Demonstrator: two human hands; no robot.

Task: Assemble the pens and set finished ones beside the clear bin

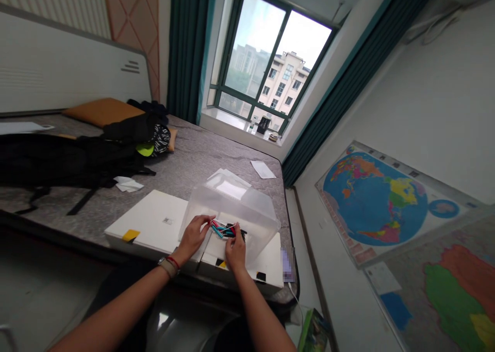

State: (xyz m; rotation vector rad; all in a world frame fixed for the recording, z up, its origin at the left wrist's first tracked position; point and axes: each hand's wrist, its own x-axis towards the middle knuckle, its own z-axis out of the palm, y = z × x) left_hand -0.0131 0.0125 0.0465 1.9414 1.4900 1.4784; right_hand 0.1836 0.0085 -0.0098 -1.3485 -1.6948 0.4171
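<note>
A small heap of slim, pen-like pieces [223,230] in red, teal and black lies in front of me, at the open side of a translucent plastic bin [243,207]. Over its left end is my left hand [193,237], thumb and fingertips pinched together beside a red piece. My right hand [236,248] is closed at the heap's right end, its fingertips close together. A thin pale strip shows between the two hands; which hand grips it is unclear. Below them are white boxes [154,215] with yellow and black corner marks.
The boxes rest on the edge of a grey mattress [197,140]. A black bag [77,158], an orange cushion [104,112] and crumpled tissue [128,184] lie left. White paper [263,169] lies behind the bin. A white cable [296,295] hangs off the right edge.
</note>
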